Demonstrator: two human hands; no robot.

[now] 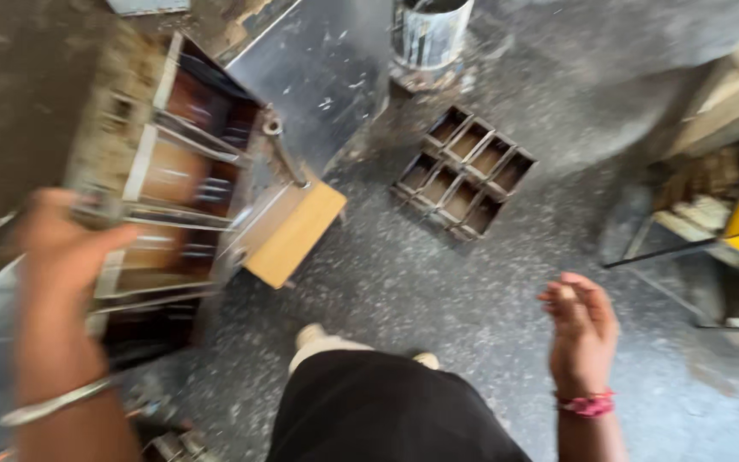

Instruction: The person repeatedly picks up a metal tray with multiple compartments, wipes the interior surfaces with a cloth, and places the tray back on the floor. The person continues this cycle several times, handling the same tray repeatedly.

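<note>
Our left hand [62, 257] has its fingers curled over the edge of a long metal mould frame with rust-brown compartments [173, 197], carried tilted above the speckled grey floor [438, 282]. Our right hand [582, 329] hangs loosely half-open, holding nothing. A second, smaller compartmented metal mould [464, 171] already lies on the floor ahead; ours is not yet set down. Blur hides the frame's lower end and what its cells contain.

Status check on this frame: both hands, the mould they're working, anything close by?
Left hand gripping metal compartment mould, image blurred. Right hand free, fingers curled, holding nothing. Second mould on floor ahead, bucket beyond.
</note>
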